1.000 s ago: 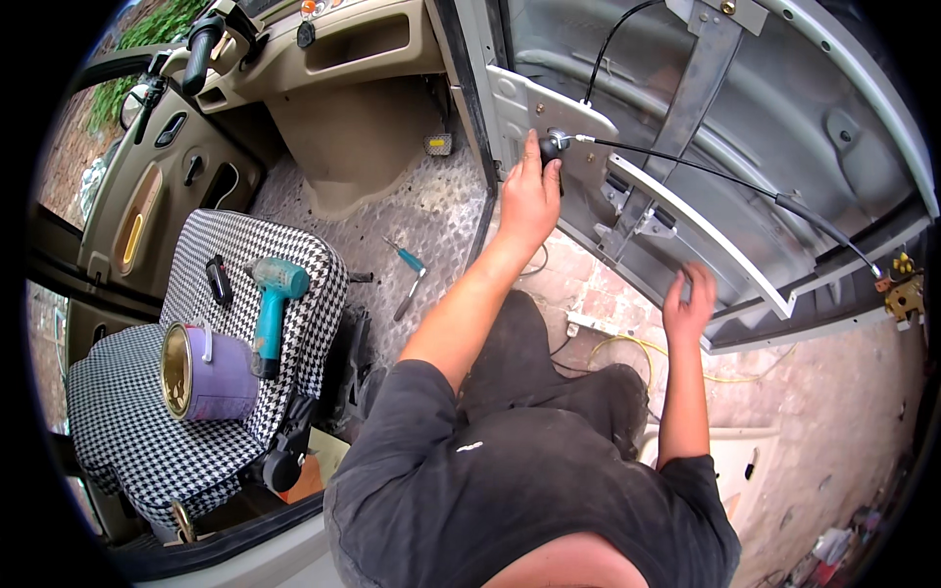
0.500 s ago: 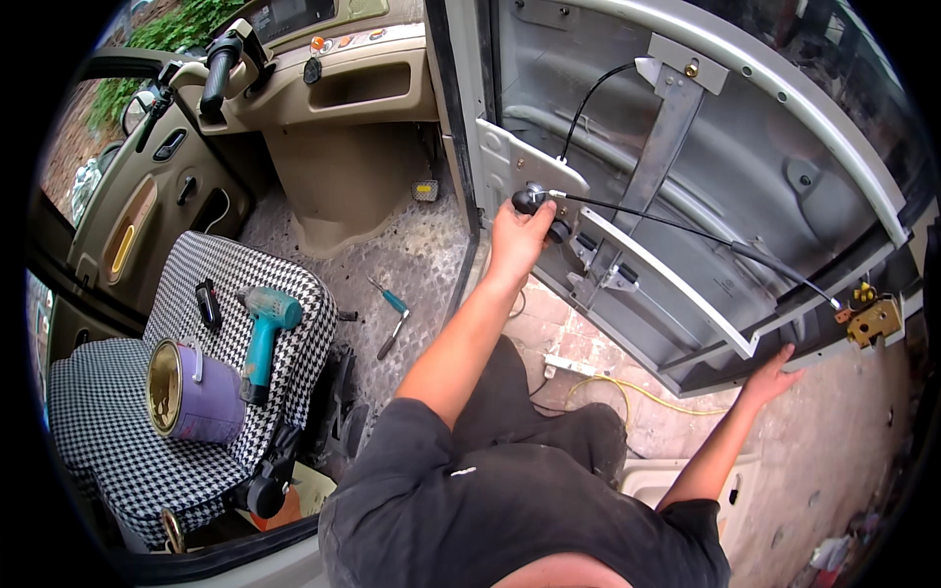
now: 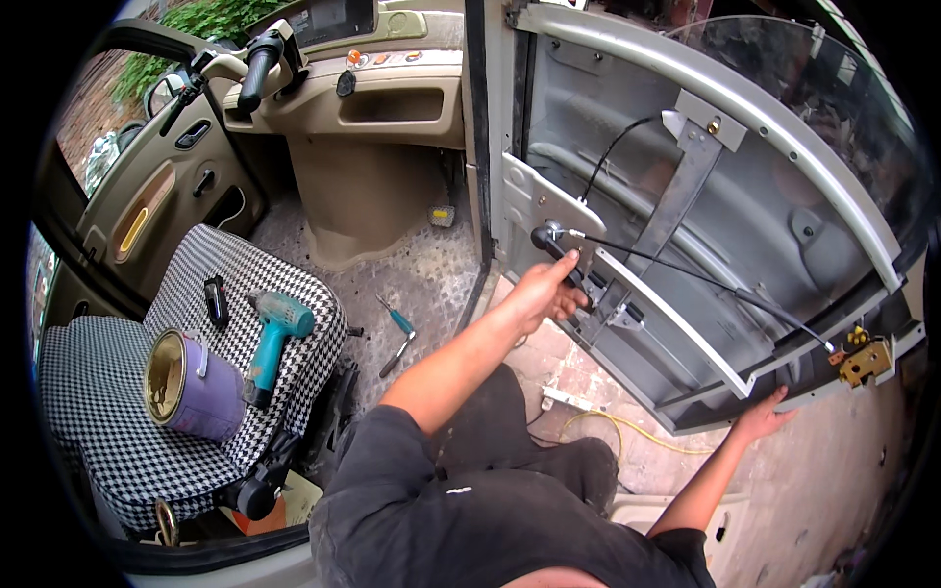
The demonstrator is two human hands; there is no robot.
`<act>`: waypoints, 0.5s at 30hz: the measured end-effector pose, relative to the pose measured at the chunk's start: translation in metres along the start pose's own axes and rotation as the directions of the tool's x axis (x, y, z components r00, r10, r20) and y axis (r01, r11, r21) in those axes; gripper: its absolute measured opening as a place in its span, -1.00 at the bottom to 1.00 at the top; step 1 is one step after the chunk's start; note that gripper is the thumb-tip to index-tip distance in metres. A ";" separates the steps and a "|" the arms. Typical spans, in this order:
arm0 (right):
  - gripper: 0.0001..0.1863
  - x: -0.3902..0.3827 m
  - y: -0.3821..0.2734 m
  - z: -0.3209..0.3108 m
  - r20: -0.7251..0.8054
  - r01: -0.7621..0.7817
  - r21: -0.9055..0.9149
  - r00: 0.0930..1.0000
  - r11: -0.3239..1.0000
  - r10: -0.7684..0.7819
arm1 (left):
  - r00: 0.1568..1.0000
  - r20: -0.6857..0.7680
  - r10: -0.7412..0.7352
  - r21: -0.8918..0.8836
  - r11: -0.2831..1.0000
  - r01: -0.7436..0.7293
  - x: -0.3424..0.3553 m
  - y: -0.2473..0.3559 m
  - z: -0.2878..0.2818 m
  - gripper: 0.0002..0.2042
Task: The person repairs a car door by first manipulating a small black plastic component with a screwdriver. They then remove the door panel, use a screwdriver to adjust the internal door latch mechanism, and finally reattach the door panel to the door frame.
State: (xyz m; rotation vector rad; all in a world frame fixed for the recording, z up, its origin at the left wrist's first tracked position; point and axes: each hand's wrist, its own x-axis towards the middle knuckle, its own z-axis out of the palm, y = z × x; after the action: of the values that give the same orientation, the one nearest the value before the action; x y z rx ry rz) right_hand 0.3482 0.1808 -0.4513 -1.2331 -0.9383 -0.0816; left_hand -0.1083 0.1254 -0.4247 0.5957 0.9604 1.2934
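In front of me is an opened vehicle door (image 3: 745,196) with its inner trim off and its grey metal shell bare. My left hand (image 3: 547,294) is closed around a black window crank handle (image 3: 560,257), thumb along its arm, fingers near its lower end. The crank sits by a light metal plate (image 3: 534,191). Black cables (image 3: 676,263) run from the crank area toward a brass-coloured door latch (image 3: 865,363), which hangs at the door's free end. With fingers stretched, my right hand (image 3: 765,416) rests against the door's lower edge, near that end.
On the checkered seat (image 3: 108,392) at left lie a purple paint can (image 3: 211,397), a teal cordless drill (image 3: 279,333) and a small black object (image 3: 216,301). A teal-handled tool (image 3: 397,318) is on the cab floor. A yellow cord (image 3: 647,443) trails below the door.
My left hand has slid from the crank's hub down along its arm. The whole door appears lower in view, as my head has shifted. My right hand stays at the lower edge.
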 end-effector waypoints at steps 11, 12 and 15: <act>-0.15 -0.003 -0.003 0.000 -0.015 -0.064 -0.077 0.998 0.995 0.063 | 0.990 0.126 0.067 0.091 0.993 -0.079 0.004 -0.010 -0.017 -0.65; -0.15 -0.003 -0.006 0.000 -0.008 -0.068 -0.068 0.998 0.995 0.068 | 0.991 0.032 0.129 0.287 0.949 -0.133 0.009 -0.017 -0.025 -0.65; -0.17 -0.004 -0.001 0.003 -0.045 -0.038 -0.035 0.998 0.999 0.037 | 0.839 -0.176 0.514 0.646 0.703 -0.296 0.029 -0.038 -0.074 -0.65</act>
State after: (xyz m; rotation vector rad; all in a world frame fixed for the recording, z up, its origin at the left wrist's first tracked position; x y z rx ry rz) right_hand 0.3438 0.1813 -0.4530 -1.2766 -0.8780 -0.0965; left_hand -0.1517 0.1351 -0.5004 1.1577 1.6328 1.5217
